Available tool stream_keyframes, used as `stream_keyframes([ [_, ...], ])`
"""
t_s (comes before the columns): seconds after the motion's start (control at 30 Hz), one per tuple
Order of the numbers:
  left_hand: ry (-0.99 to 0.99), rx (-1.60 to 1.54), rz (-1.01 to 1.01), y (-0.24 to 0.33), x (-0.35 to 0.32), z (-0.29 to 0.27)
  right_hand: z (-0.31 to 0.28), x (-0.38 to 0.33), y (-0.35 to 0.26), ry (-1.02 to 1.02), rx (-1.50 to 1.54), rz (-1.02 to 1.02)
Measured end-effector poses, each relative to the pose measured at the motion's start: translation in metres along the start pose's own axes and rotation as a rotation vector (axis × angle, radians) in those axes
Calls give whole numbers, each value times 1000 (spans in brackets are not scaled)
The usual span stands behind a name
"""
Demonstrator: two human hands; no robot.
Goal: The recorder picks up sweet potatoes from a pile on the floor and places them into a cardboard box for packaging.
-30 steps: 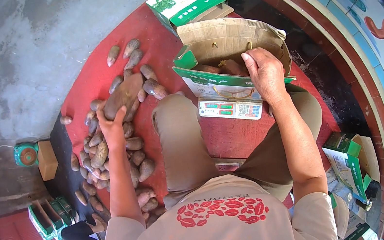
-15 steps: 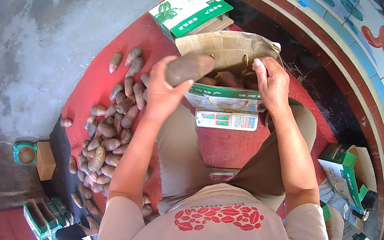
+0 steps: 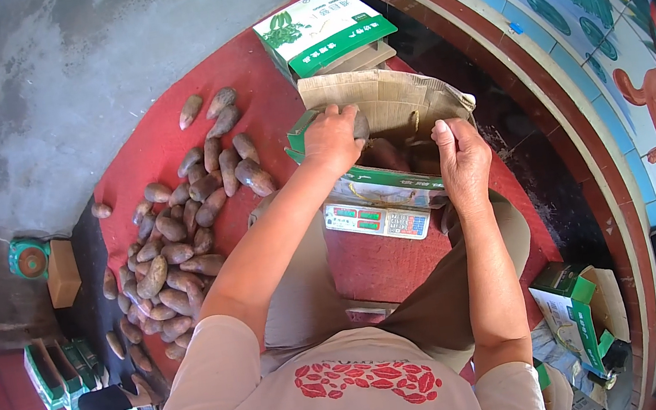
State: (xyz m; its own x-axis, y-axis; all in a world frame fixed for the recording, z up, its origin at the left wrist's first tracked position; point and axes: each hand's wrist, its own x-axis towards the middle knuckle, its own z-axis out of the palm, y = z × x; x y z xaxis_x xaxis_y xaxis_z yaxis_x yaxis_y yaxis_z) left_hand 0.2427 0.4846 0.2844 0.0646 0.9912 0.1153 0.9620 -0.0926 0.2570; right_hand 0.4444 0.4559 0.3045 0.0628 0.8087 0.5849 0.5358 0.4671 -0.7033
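An open cardboard carton [image 3: 387, 87] with a green-and-white front stands before me, several brown, reddish sweet potatoes [image 3: 386, 153] inside it. Over its left end, my left hand [image 3: 332, 141] is closed round a sweet potato [image 3: 361, 125], mostly hidden behind the fingers. My right hand [image 3: 464, 156] has its fingers bent with the thumb up, gripping the carton's right side wall. Below the carton's front a white digital scale [image 3: 376, 221] shows its lit display and keypad. To my left, many loose sweet potatoes [image 3: 175, 253] lie heaped on a red mat.
A white-and-green carton [image 3: 324, 29] sits beyond the open one. Another opened carton [image 3: 578, 312] stands low on the right. At the left are a green round device [image 3: 29, 258], a small brown box [image 3: 63, 274] and green trays [image 3: 58, 373]. Another person's hand [image 3: 146, 391] shows at lower left.
My left hand has moved right and slightly down with the sweet potato, from beside the carton to over its left end. My right hand has stayed at the carton's right side.
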Motion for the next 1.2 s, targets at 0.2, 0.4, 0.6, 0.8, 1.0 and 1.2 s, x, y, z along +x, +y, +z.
stream_keyframes([
  [0.2, 238, -186, 84, -16, -8, -5, 3, -1, 1, -32, -14, 19],
  [0.4, 476, -453, 81, -32, -20, -12, 6, -4, -2, -75, -40, 46],
  [0.6, 560, -462, 58, -60, -31, -9, 13, -7, 2, -94, -98, 9],
  [0.8, 553, -492, -9, -71, -33, -18, 17, -7, 5, -141, -175, 31],
  [1.0, 542, -550, -40, -69, -36, -16, 24, -9, 7, -156, -215, 26],
  [1.2, 506, -575, -45, -65, -43, -22, 29, -10, 5, -135, -187, -7],
])
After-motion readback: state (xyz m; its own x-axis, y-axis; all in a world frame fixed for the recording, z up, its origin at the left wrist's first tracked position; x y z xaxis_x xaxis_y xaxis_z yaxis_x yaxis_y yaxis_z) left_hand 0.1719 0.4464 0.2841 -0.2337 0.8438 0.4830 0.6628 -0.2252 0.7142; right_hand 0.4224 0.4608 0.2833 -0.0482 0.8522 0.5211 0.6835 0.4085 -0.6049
